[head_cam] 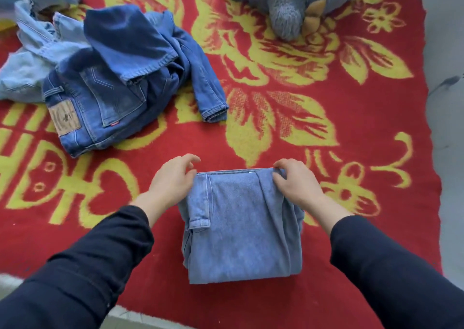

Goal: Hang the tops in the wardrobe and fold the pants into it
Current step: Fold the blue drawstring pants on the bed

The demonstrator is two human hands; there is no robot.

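Right hand [296, 187]: fingers [280, 171] curled over the far right corner of the folded jeans [241, 228], pinching the cloth. Left hand [173, 180]: fingers [187, 159] curled at the far left corner, thumb at the edge; grip or mere touch, I cannot tell. The folded jeans lie flat on the blanket [351, 118]. Beyond them, left: denim pile [113, 77]. Beyond, right: plush toy [288, 5].

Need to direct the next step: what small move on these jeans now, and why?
Probably pinch the far left corner with the left hand, ready to lift: the light-blue jeans look fully folded, the right hand grips the far right corner, the left holds nothing.
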